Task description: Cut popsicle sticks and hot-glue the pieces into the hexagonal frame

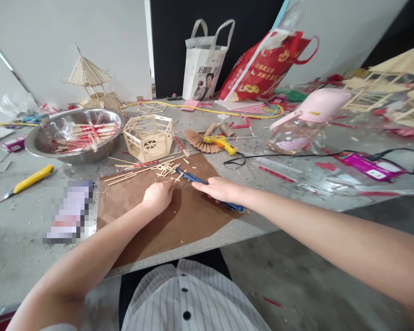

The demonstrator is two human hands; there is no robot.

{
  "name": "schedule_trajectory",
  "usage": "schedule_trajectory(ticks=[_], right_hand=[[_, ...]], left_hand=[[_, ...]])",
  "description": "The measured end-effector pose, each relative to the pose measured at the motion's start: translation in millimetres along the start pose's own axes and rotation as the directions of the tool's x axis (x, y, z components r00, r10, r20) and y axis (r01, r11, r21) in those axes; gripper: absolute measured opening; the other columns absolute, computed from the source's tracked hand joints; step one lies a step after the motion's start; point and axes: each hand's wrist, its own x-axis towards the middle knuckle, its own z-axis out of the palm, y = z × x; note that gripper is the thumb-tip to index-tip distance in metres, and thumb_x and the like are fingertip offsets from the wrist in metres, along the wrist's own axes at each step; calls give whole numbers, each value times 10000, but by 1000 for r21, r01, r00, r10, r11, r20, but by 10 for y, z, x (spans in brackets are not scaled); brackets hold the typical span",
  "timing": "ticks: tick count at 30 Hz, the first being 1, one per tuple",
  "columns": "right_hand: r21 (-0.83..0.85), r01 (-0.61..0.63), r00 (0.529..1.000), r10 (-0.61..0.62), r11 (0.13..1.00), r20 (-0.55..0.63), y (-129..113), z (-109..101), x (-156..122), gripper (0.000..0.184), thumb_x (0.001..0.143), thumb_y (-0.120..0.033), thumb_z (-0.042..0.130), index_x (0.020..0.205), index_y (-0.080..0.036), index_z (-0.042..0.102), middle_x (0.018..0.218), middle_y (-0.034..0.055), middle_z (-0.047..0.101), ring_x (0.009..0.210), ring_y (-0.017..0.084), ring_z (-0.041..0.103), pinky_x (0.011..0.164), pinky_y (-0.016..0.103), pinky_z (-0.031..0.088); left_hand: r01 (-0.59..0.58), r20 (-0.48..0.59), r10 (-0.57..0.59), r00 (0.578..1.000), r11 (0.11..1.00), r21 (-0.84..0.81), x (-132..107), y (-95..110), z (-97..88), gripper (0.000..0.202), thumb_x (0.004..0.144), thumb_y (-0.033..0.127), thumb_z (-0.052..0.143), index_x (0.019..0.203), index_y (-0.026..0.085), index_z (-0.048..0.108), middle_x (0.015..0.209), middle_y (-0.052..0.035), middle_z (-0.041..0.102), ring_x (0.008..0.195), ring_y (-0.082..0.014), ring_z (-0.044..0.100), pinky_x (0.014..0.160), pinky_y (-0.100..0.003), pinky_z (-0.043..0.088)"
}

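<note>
My left hand (158, 197) is closed in a pinch on a thin wooden stick (180, 175), whose end points up and right. My right hand (221, 189) is wrapped round blue pliers (234, 207), their jaws close to the stick; whether they touch it I cannot tell. Both hands are over a brown sheet (179, 225). A pile of short cut sticks (165, 170) lies just beyond my left hand, with longer sticks (122, 178) to its left. Behind the pile stands a hexagonal stick frame (148, 142).
A steel bowl (72, 158) holds red-wrapped sticks. To the left lie a yellow knife (32, 179) and a phone (69, 211). A yellow glue gun (219, 141), its black cord and a pink-lidded bottle (293, 133) are at right. Behind stand a pagoda model (88, 76) and two bags (200, 69).
</note>
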Motion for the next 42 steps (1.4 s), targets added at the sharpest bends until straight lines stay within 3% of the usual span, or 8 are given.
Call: schedule_trajectory(ticks=[4,8,13,18,33,42], right_hand=[[18,-6,1000,6,1000,14,2,4,1,692,763,-710,212,603,-147,580,601,118,631,584,207,606,569,287,407],[61,-41,999,39,997,36,37,55,38,723,737,-747,203,645,-144,592,597,104,636,493,183,588,536,288,414],[137,-105,993,97,985,68,45,86,71,830,717,-776,84,636,-126,592,637,110,647,419,152,565,527,288,433],[159,-117,992,106,980,71,35,84,95,860,704,-788,61,579,-119,587,605,119,639,408,156,562,530,298,444],[69,-137,991,137,988,11,87,183,196,998,633,-830,1,719,-81,656,483,126,599,421,186,565,527,303,431],[54,-148,989,148,988,-8,56,170,178,983,650,-821,12,726,-87,661,485,120,604,442,193,579,560,311,435]], left_hand=[[7,8,-7,1000,1000,13,2,-5,16,351,893,338,280,1115,257,541,962,-59,666,876,-201,620,736,-289,456],[2,46,-5,999,998,68,6,22,16,338,891,342,268,1068,255,543,906,-61,667,823,-205,627,705,-301,463],[10,93,-25,995,987,158,7,60,-16,342,878,349,285,1142,277,491,864,-66,667,788,-241,635,655,-341,477],[27,110,-50,993,980,196,4,77,-48,383,881,362,274,1221,292,435,889,-74,671,796,-251,641,663,-364,482],[44,113,-70,991,975,219,-8,63,-31,408,893,367,248,1269,297,393,919,-80,668,823,-251,643,686,-371,487],[54,105,-78,991,976,212,1,52,-22,406,897,364,236,1259,295,404,911,-79,671,809,-251,646,686,-381,488]])
